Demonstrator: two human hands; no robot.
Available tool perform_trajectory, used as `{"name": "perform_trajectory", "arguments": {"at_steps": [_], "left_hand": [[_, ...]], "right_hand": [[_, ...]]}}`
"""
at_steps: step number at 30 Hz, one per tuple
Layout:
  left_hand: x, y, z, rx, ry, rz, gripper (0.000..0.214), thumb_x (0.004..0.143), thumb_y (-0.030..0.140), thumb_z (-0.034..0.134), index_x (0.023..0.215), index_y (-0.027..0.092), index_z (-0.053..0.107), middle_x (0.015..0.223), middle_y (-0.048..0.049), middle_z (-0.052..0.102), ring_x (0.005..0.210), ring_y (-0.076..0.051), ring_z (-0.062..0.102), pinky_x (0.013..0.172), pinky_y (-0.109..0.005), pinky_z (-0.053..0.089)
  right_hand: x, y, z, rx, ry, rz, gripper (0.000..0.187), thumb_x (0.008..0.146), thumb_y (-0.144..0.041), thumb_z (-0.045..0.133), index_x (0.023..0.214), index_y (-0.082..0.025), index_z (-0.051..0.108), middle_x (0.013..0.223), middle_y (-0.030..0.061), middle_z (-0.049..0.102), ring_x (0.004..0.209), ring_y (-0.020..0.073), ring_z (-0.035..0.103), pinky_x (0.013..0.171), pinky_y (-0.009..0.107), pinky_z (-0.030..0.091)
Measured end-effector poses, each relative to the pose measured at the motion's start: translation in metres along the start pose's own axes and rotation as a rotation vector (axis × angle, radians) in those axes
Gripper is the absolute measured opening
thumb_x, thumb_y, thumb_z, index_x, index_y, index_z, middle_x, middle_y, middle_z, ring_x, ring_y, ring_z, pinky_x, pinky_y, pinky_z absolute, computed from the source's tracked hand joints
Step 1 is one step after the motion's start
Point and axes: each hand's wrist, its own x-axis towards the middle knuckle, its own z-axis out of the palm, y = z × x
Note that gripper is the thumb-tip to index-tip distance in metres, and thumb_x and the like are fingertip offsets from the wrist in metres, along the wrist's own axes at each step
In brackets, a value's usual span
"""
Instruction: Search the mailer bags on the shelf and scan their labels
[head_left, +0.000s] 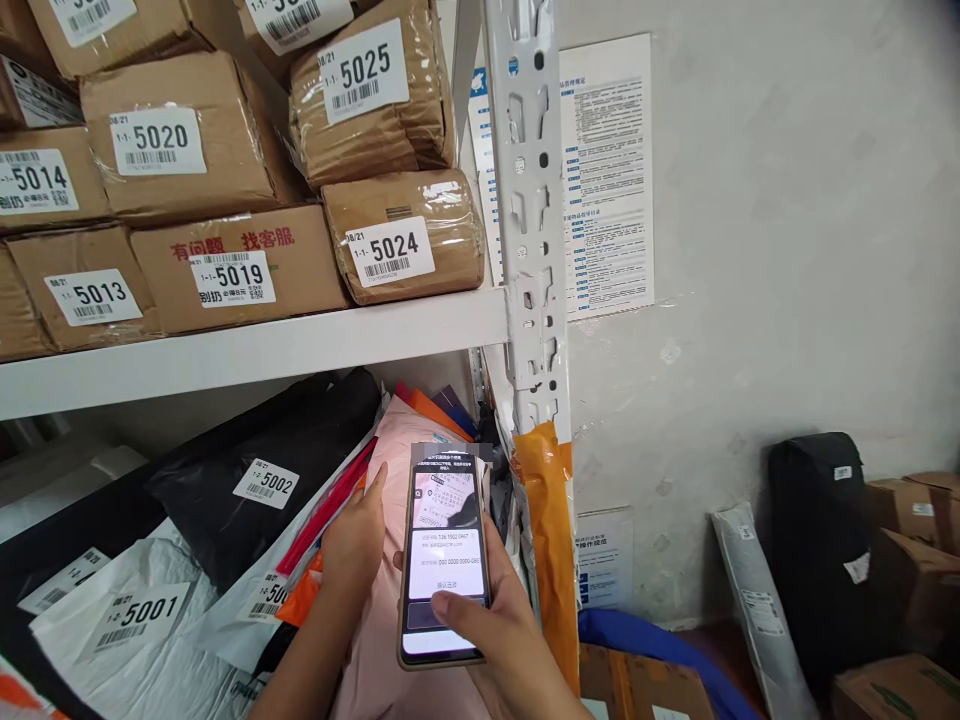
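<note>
My right hand (514,625) holds a smartphone (448,560) upright, its thumb over the lower part of the lit screen. The screen shows a camera picture of a label above a white box with numbers. Behind the phone stands a pink mailer bag (405,422) on the lower shelf level. My left hand (351,545) grips this bag at its left edge; some of the fingers are hidden. Close to that hand are an orange bag (304,590) and a white bag with a partly covered label (232,630). An orange-yellow mailer (551,560) hangs down right of the phone.
Overhead, a white shelf beam (262,345) carries several numbered cardboard boxes (405,235). A perforated upright post (536,220) rises right of them. A black bag (262,460) and a white bag (142,630) lie at left. Boxes (922,570) and a tall black package (810,560) stand by the wall.
</note>
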Motion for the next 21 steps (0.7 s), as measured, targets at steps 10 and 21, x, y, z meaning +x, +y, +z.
{"name": "perform_trajectory", "arguments": {"at_steps": [10,21], "left_hand": [[0.002,-0.005,0.010,-0.018,0.080,0.029,0.055,0.091,0.011,0.033,0.144,0.025,0.033,0.090,-0.0064,0.067,0.072,-0.015,0.062,0.056,-0.023,0.038],[0.000,-0.005,0.008,-0.131,0.094,0.005,0.049,0.095,0.021,0.029,0.142,0.029,0.036,0.089,-0.0064,0.065,0.074,-0.018,0.059,0.059,-0.028,0.035]], "right_hand": [[-0.022,-0.020,-0.002,0.130,-0.078,0.236,0.091,0.054,-0.001,0.059,0.136,-0.024,0.027,0.095,0.0035,0.073,0.090,0.0223,0.068,0.080,0.038,0.050],[-0.022,0.000,-0.008,0.050,0.133,0.224,0.074,0.074,-0.036,0.071,0.135,-0.027,0.031,0.090,0.0051,0.072,0.072,0.0263,0.072,0.060,0.034,0.052]]}}
